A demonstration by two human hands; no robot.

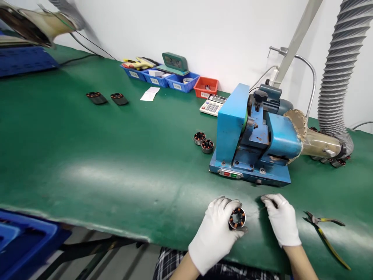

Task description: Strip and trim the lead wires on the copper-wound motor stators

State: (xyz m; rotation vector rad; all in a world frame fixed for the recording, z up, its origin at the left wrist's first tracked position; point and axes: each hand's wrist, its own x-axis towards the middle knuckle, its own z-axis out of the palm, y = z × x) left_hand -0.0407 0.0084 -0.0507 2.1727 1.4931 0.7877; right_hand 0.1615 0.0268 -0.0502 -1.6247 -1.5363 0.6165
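My left hand (pixel 217 229), in a white glove with dark fingertips, is wrapped round a motor stator (pixel 237 217). The stator is a metal ring with copper windings inside, and its open face is turned up toward me. To its right, my right hand (pixel 281 218), gloved the same way, is closed in a pinch. A faint thin wire (pixel 255 212) runs from the stator toward those pinched fingertips. Yellow-handled cutting pliers (pixel 316 220) lie with jaws apart on the green table (pixel 140 155), right of my right hand.
A blue belt grinder (pixel 233 124) stands behind my hands, joined to a grey duct hose (pixel 335 74). Two stators (pixel 207 146) sit at its left, two more (pixel 119 98) farther left. Blue bins (pixel 182 83), a red bin (pixel 205 87) and a calculator (pixel 212 105) line the back.
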